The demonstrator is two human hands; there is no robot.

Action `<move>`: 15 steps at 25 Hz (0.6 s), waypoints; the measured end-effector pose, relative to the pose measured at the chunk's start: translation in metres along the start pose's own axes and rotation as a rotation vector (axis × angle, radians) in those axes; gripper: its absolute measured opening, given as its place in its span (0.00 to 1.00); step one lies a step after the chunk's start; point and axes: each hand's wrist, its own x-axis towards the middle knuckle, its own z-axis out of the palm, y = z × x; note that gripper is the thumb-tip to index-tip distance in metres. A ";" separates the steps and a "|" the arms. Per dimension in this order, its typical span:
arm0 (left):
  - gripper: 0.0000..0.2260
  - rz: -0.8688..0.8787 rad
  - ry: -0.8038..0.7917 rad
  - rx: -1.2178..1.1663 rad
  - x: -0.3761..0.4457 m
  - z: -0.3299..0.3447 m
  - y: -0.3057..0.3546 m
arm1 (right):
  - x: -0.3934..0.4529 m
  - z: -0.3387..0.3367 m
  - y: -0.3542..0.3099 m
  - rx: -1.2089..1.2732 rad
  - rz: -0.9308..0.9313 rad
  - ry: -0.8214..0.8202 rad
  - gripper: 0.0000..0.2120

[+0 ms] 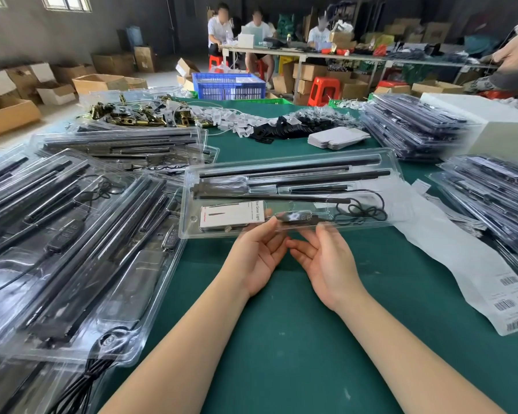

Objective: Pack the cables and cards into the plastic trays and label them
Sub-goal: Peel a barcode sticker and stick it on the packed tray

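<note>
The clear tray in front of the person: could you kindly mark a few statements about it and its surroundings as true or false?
1. The tray holds a white card. True.
2. A coiled black cable lies at the tray's left end. False: it lies at the right end.
3. The left hand grips a marker. False: it holds no marker; its fingertips are at the tray's near edge.
4. Barcode labels lie right of the right hand. True.
</note>
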 end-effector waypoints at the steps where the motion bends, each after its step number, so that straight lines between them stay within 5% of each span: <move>1: 0.06 -0.007 0.005 -0.012 0.000 0.000 0.000 | 0.000 0.000 0.000 0.010 0.009 0.011 0.13; 5: 0.14 -0.013 -0.005 -0.012 0.001 0.001 -0.001 | 0.001 -0.001 -0.002 0.062 0.039 0.015 0.15; 15: 0.10 -0.042 0.059 0.001 0.001 0.001 0.000 | 0.003 -0.001 -0.005 0.068 0.045 0.090 0.04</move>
